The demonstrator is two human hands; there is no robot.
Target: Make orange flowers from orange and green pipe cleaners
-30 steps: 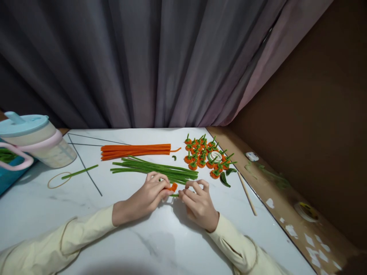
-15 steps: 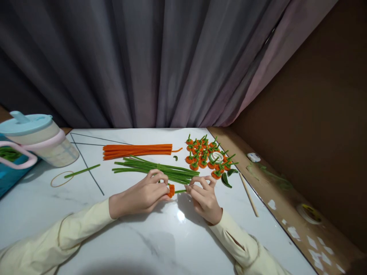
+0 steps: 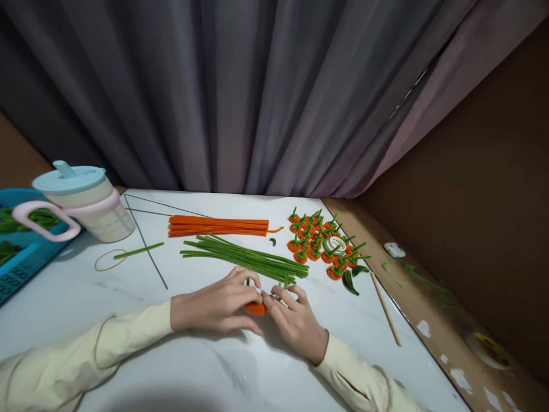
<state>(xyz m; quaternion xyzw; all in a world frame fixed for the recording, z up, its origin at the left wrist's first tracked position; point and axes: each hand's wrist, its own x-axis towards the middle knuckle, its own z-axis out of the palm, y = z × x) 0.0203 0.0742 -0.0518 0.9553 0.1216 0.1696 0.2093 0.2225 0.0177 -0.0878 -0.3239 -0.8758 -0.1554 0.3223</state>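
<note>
Both hands pinch a small orange pipe-cleaner piece (image 3: pixel 256 308) against the desk (image 3: pixel 206 366): left hand (image 3: pixel 218 306) and right hand (image 3: pixel 295 323) meet just before the green pipe cleaners (image 3: pixel 249 260).

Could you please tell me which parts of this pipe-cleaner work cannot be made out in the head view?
- Orange piece: mostly covered by the left hand and right hand; its shape is unclear.
- Blue tray: cut off by the left edge; its green contents are only partly visible.
- Finished orange pieces: too small to count reliably.
- White object on the brown ledge: too small to identify.
</note>
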